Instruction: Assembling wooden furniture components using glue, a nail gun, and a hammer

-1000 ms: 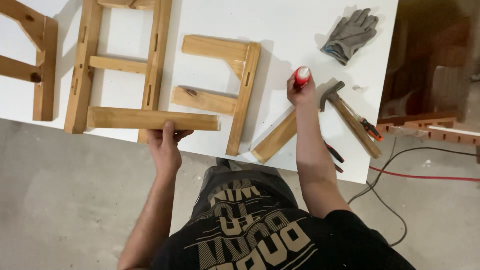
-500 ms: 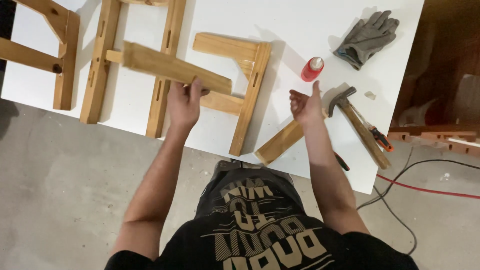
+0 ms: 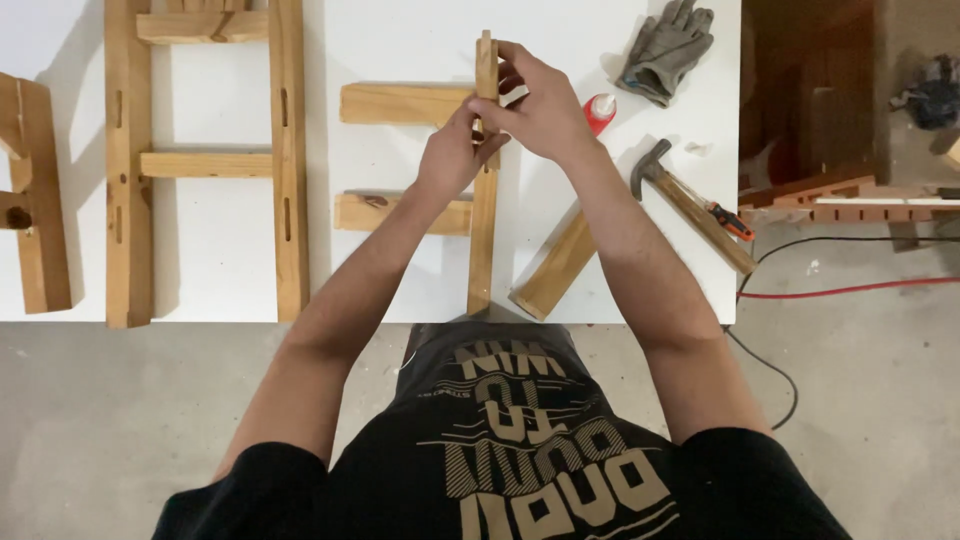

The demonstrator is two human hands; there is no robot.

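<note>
While both hands meet over the middle of the white table (image 3: 400, 270), the left hand (image 3: 450, 155) and right hand (image 3: 540, 110) are clamped around a long wooden rail (image 3: 484, 240) that runs from the near edge toward the far side. 2 short crosspieces (image 3: 400, 104) stick out to its left. Just right sit a red glue bottle (image 3: 600, 112), a hammer (image 3: 690, 205) and a loose wooden block (image 3: 555, 265). Far right lies a grey glove (image 3: 668, 50); a ladder-like frame (image 3: 205, 165) rests left.
</note>
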